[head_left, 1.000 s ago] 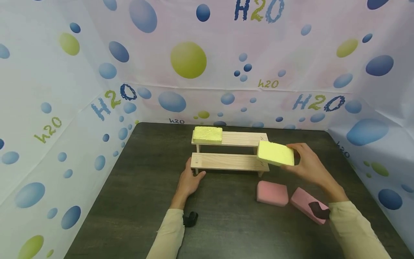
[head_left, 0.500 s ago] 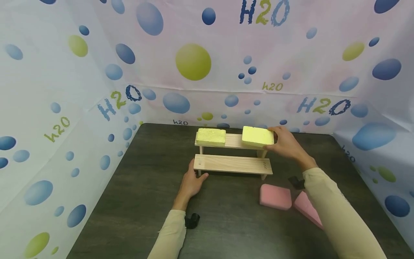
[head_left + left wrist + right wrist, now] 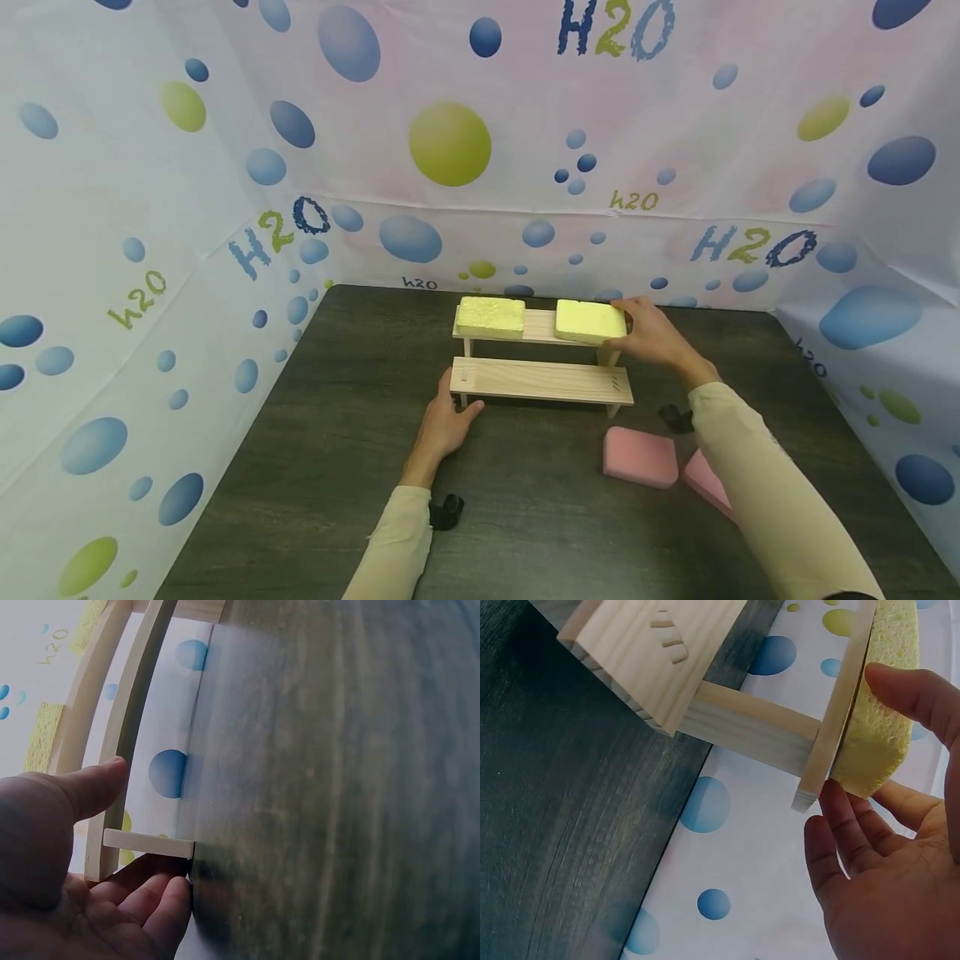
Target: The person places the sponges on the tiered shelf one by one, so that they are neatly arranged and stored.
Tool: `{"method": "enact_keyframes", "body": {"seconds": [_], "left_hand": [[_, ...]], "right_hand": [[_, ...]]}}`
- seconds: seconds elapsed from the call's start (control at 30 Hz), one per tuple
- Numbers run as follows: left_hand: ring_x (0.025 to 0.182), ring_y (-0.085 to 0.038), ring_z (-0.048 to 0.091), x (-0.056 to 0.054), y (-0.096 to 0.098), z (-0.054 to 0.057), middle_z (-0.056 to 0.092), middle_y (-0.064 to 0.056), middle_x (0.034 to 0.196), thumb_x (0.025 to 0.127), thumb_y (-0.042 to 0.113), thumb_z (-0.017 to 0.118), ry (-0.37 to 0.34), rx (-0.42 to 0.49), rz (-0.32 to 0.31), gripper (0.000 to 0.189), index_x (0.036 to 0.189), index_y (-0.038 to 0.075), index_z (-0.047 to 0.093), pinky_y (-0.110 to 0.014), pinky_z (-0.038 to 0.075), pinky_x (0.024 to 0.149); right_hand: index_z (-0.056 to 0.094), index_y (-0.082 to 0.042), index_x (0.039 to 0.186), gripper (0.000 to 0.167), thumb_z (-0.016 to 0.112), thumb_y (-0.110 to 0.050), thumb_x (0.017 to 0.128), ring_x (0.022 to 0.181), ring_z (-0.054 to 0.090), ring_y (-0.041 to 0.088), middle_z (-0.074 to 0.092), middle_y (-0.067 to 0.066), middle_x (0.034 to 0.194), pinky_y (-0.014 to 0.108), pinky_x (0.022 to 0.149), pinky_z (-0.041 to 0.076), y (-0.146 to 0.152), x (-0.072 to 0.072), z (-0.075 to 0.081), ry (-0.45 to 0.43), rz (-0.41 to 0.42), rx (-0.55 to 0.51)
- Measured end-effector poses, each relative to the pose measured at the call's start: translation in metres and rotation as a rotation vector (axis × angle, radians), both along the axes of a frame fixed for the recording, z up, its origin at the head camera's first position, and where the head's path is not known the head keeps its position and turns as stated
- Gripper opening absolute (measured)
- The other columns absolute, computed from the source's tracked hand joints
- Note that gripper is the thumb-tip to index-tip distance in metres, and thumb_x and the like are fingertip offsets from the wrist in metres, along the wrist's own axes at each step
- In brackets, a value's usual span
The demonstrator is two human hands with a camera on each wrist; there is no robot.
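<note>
A two-step wooden shelf (image 3: 542,380) stands toward the back of the table. At the left end of its upper step lies one yellow sponge (image 3: 491,317). A second yellow sponge (image 3: 590,322) sits at the right end of that step, flat against the board in the right wrist view. My right hand (image 3: 651,332) holds this second sponge by its right end, thumb on the near side and fingers round the far side. My left hand (image 3: 442,425) grips the lower step's left end, its thumb at the front edge and its fingers beside the short leg (image 3: 150,843).
Two pink sponges lie on the dark table (image 3: 525,517) at the right: one pink sponge (image 3: 640,457) before the shelf, the other pink sponge (image 3: 707,482) partly hidden under my right sleeve. A printed curtain (image 3: 525,125) encloses the back and sides.
My right hand has carried the second yellow sponge back and left, from beside the shelf onto its upper step. It has settled lower in the last half second. My left hand keeps its hold.
</note>
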State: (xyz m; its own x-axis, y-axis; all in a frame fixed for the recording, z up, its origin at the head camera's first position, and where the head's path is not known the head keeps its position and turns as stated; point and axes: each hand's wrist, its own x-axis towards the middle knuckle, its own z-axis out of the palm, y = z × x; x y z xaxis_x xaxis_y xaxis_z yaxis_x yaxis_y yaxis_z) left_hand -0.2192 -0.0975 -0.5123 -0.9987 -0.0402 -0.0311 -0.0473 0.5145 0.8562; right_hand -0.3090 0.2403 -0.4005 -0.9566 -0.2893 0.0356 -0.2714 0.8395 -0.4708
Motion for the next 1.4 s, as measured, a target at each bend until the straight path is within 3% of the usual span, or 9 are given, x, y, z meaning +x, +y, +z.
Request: {"method": "enact_keyframes", "body": {"seconds": [0.3, 0.53, 0.73, 0.87, 1.07, 1.27, 1.4], "left_hand": [[0.13, -0.043, 0.048, -0.001, 0.0, -0.001, 0.041, -0.022, 0.15, 0.092, 0.026, 0.067, 0.009, 0.006, -0.006, 0.08, 0.154, 0.01, 0.02, -0.053, 0.043, 0.104], [0.13, -0.043, 0.048, -0.001, 0.001, -0.002, 0.04, -0.022, 0.15, 0.092, 0.027, 0.067, 0.0, 0.007, -0.013, 0.081, 0.154, 0.01, 0.019, -0.054, 0.043, 0.104], [0.129, -0.044, 0.049, -0.001, 0.0, -0.004, 0.041, -0.025, 0.149, 0.092, 0.03, 0.066, -0.021, -0.002, -0.007, 0.082, 0.155, 0.01, 0.017, -0.055, 0.043, 0.103], [0.129, -0.044, 0.049, -0.001, 0.0, -0.004, 0.039, -0.025, 0.15, 0.092, 0.03, 0.066, -0.027, -0.003, -0.001, 0.083, 0.155, 0.01, 0.016, -0.056, 0.043, 0.103], [0.129, -0.045, 0.049, -0.001, 0.0, -0.003, 0.039, -0.024, 0.15, 0.092, 0.031, 0.066, -0.027, -0.01, -0.002, 0.084, 0.156, 0.011, 0.015, -0.056, 0.043, 0.102], [0.129, -0.044, 0.049, -0.003, 0.0, -0.004, 0.04, -0.025, 0.15, 0.092, 0.031, 0.066, -0.033, -0.005, 0.007, 0.084, 0.156, 0.012, 0.015, -0.056, 0.043, 0.102], [0.13, -0.043, 0.049, -0.004, 0.0, -0.005, 0.04, -0.024, 0.15, 0.092, 0.031, 0.066, -0.031, -0.005, 0.001, 0.083, 0.155, 0.011, 0.016, -0.055, 0.043, 0.103]], "right_hand": [[0.031, 0.006, 0.148, 0.082, 0.073, -0.021, 0.083, 0.106, 0.055, 0.038, 0.048, 0.028, 0.132, 0.052, 0.088, 0.048, 0.0, 0.001, -0.005, -0.015, 0.002, -0.013], [0.023, 0.001, 0.152, 0.088, 0.073, -0.029, 0.086, 0.121, 0.048, 0.044, 0.037, 0.03, 0.144, 0.06, 0.095, 0.043, 0.006, 0.013, -0.004, 0.006, -0.01, -0.072], [0.021, -0.008, 0.154, 0.086, 0.072, -0.029, 0.088, 0.128, 0.042, 0.044, 0.032, 0.026, 0.148, 0.062, 0.095, 0.043, 0.014, 0.044, -0.006, 0.059, -0.054, -0.152], [0.024, -0.004, 0.153, 0.081, 0.071, -0.024, 0.089, 0.125, 0.044, 0.044, 0.039, 0.027, 0.141, 0.062, 0.095, 0.042, 0.017, 0.07, -0.01, 0.088, -0.06, -0.16], [0.031, -0.001, 0.149, 0.077, 0.073, -0.023, 0.088, 0.123, 0.047, 0.043, 0.044, 0.026, 0.138, 0.064, 0.094, 0.041, 0.028, 0.108, -0.028, 0.067, -0.077, -0.114], [0.035, -0.003, 0.147, 0.081, 0.075, -0.035, 0.084, 0.121, 0.048, 0.042, 0.045, 0.024, 0.138, 0.064, 0.092, 0.043, 0.033, 0.139, -0.051, -0.013, -0.085, -0.055], [0.042, -0.003, 0.142, 0.08, 0.079, -0.034, 0.078, 0.117, 0.051, 0.042, 0.05, 0.023, 0.134, 0.062, 0.089, 0.046, 0.034, 0.153, -0.067, 0.026, -0.062, 0.03]]}}
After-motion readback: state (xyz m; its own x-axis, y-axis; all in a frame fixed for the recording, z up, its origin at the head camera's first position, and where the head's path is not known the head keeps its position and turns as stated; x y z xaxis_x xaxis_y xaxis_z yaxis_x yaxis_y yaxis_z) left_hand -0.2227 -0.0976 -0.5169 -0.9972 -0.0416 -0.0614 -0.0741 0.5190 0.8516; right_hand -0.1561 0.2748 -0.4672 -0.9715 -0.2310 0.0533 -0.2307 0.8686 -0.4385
